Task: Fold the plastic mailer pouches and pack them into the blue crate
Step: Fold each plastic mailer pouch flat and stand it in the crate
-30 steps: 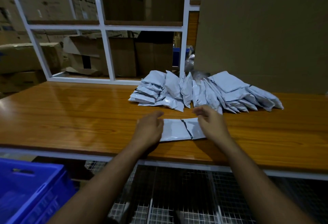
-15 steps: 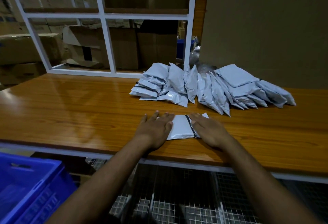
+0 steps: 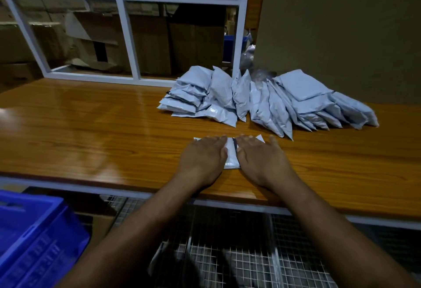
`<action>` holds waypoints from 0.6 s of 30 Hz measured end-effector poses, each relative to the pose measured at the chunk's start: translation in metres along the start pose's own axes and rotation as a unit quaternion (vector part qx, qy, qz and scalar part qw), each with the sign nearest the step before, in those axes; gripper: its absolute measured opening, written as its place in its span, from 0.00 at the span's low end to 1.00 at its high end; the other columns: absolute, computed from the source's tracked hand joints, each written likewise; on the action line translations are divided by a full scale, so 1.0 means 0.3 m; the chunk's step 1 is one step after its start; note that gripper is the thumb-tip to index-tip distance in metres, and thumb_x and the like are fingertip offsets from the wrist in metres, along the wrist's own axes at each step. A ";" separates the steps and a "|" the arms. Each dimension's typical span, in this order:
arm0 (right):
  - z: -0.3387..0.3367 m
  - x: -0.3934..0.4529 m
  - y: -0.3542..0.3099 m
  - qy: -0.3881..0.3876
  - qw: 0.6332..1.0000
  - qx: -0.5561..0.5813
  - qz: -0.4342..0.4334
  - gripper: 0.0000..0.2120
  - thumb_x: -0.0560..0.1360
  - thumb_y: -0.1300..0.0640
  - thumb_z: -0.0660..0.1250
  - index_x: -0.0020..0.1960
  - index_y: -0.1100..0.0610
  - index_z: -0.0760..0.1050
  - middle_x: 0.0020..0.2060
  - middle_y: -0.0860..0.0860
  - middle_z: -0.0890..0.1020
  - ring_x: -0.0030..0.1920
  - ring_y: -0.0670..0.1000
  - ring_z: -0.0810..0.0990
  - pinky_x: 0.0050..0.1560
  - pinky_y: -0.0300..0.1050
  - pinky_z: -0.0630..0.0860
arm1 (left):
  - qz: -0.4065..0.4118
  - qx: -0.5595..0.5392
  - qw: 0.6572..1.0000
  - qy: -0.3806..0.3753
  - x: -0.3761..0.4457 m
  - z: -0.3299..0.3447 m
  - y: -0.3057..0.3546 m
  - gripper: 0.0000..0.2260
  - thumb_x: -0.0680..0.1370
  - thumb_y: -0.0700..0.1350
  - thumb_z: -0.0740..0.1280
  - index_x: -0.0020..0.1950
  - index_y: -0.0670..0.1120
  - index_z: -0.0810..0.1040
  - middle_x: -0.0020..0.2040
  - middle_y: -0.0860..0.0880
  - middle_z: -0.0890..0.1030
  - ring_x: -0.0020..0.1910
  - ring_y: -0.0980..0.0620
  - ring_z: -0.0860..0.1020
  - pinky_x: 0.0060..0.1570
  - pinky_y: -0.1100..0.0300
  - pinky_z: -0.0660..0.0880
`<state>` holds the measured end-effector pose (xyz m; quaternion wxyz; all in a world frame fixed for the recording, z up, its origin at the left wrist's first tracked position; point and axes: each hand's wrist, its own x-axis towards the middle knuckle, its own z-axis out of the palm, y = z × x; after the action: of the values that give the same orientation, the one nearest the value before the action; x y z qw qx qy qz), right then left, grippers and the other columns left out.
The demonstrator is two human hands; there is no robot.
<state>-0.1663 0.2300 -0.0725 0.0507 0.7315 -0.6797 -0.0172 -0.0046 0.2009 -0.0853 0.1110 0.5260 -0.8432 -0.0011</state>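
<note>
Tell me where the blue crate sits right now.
In the head view the blue crate is at the lower left, below the wooden table's front edge, to the left of the person's left forearm.

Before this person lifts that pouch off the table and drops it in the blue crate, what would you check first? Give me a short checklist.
1. Pouch held flat: ok. The left hand and the right hand both lie flat on the pouch with straight fingers.
2. Fold finished: cannot tell. The hands cover most of it; only a strip and two far corners show.
3. Grip ready for lifting: not ok. Neither hand is curled round the pouch yet.
4. Blue crate within reach: ok, it sits low at the left, below the wooden table.
5. Room in the crate: cannot tell, its inside is hardly visible.
6. More work waiting: ok, the pile of pouches lies behind, apart from the hands.
</note>
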 end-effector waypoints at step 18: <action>-0.012 0.014 0.089 -0.014 0.922 0.386 -0.041 0.21 0.86 0.53 0.51 0.78 0.54 0.65 0.77 0.50 0.66 0.77 0.51 0.63 0.74 0.45 0.59 | 0.017 -0.031 0.999 -0.037 -0.006 -0.042 0.022 0.23 0.86 0.52 0.48 0.81 0.49 0.61 0.81 0.48 0.60 0.79 0.50 0.58 0.76 0.56 0.54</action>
<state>-0.1921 0.2242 -0.0662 -0.2458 0.7214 -0.6037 0.2337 -0.0075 0.2069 -0.0725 0.0960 0.5072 -0.8553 -0.0449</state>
